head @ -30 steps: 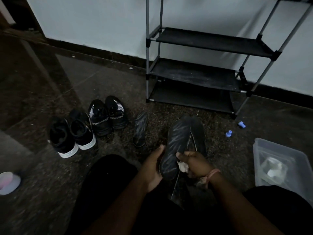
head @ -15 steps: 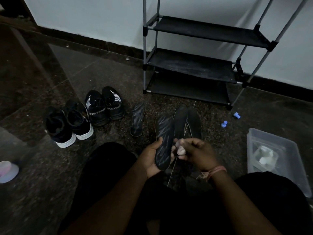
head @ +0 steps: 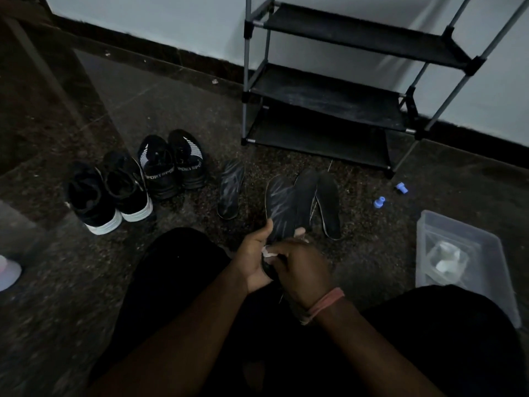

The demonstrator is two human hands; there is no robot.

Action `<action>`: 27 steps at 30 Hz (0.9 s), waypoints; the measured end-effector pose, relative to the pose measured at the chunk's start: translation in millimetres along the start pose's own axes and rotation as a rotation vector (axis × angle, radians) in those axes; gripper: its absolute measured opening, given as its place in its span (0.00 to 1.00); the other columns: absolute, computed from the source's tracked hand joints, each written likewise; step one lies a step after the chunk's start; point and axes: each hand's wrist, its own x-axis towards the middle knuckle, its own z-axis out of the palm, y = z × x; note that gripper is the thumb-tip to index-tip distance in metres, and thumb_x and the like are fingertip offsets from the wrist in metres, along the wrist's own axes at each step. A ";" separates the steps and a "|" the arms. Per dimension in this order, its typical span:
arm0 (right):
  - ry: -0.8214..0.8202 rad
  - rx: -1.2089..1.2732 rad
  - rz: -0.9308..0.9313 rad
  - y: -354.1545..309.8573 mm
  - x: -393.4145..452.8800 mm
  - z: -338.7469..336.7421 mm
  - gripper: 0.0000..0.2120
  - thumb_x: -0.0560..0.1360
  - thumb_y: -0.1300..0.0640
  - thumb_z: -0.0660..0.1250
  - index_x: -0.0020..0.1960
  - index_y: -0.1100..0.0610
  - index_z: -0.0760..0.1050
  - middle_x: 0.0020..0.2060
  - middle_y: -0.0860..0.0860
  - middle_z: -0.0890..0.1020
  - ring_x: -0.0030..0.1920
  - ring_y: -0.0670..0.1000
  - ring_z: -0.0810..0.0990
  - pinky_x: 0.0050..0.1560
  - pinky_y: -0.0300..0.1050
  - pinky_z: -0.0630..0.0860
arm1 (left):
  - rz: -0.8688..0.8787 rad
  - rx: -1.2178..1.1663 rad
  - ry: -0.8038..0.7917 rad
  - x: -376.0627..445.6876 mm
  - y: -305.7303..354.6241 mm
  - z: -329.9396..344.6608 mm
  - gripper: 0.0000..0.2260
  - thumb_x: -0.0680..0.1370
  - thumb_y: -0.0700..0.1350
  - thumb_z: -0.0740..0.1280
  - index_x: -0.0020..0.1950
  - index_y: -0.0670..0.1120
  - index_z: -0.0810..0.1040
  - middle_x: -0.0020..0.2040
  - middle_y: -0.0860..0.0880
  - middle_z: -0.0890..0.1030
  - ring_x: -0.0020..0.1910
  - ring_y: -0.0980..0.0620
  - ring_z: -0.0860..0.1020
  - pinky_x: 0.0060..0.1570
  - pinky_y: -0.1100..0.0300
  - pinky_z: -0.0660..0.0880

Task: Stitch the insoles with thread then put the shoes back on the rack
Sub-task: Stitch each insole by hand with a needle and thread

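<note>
Head view: our left hand (head: pixel 253 260) grips an insole (head: pixel 279 209); our right hand (head: pixel 300 267) pinches something white. Stitching seems underway; shoes (head: pixel 137 181) remain off the rack (head: pixel 323 90).

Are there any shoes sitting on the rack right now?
No, the rack shelves hold nothing, and both pairs of shoes stand on the floor to its left.

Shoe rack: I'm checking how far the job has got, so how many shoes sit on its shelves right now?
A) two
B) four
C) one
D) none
D: the rack shelves in view hold no shoes; both pairs of shoes stand on the floor to its left.
</note>
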 end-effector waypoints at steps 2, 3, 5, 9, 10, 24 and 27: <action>-0.041 0.103 0.039 -5.5 -1.6 0.0 0.07 0.74 0.60 0.70 0.49 0.52 0.85 0.48 0.48 0.86 0.50 0.47 0.82 0.52 0.41 0.76 | 0.004 -0.031 0.004 1.1 1.1 -2.1 0.33 0.82 0.62 0.58 0.73 0.35 0.73 0.69 0.38 0.75 0.69 0.42 0.73 0.75 0.48 0.65; -0.047 0.130 0.044 -6.6 -2.0 0.3 0.07 0.74 0.60 0.70 0.49 0.51 0.85 0.48 0.48 0.87 0.50 0.46 0.83 0.53 0.40 0.76 | 0.004 -0.064 0.003 0.5 2.0 -1.6 0.33 0.82 0.63 0.58 0.72 0.35 0.73 0.68 0.39 0.76 0.65 0.43 0.76 0.72 0.49 0.68; -0.029 0.112 0.033 -6.3 -1.3 1.4 0.07 0.75 0.58 0.69 0.49 0.51 0.85 0.47 0.48 0.86 0.49 0.47 0.83 0.52 0.41 0.77 | 0.007 -0.109 0.006 2.2 2.4 -2.6 0.33 0.82 0.62 0.57 0.72 0.35 0.73 0.71 0.39 0.75 0.64 0.44 0.77 0.69 0.49 0.70; 0.112 -0.089 0.070 10.9 7.2 4.2 0.08 0.74 0.58 0.68 0.49 0.51 0.84 0.45 0.54 0.79 0.43 0.55 0.81 0.42 0.47 0.78 | -0.019 -0.075 0.003 4.3 -0.8 3.4 0.32 0.83 0.63 0.54 0.76 0.40 0.69 0.74 0.38 0.72 0.74 0.40 0.69 0.71 0.45 0.68; 0.128 -0.134 0.097 14.3 9.6 3.9 0.07 0.74 0.57 0.68 0.49 0.51 0.84 0.45 0.54 0.78 0.42 0.56 0.80 0.40 0.47 0.78 | -0.013 -0.069 0.032 5.0 -1.5 3.0 0.32 0.83 0.63 0.55 0.76 0.40 0.70 0.73 0.39 0.73 0.74 0.40 0.69 0.72 0.45 0.67; 0.129 -0.051 0.146 8.5 5.0 4.3 0.09 0.75 0.61 0.69 0.49 0.50 0.84 0.46 0.54 0.83 0.47 0.53 0.81 0.48 0.45 0.75 | 0.036 -0.162 -0.056 4.6 -1.2 3.9 0.32 0.84 0.61 0.51 0.77 0.37 0.67 0.76 0.40 0.70 0.75 0.43 0.69 0.74 0.47 0.65; 0.168 -0.042 0.168 4.4 7.9 7.0 0.10 0.75 0.62 0.67 0.52 0.53 0.84 0.49 0.55 0.84 0.50 0.54 0.82 0.50 0.45 0.77 | 0.060 -0.149 -0.025 2.0 2.1 2.8 0.31 0.85 0.60 0.51 0.74 0.37 0.71 0.74 0.39 0.72 0.75 0.43 0.68 0.77 0.47 0.61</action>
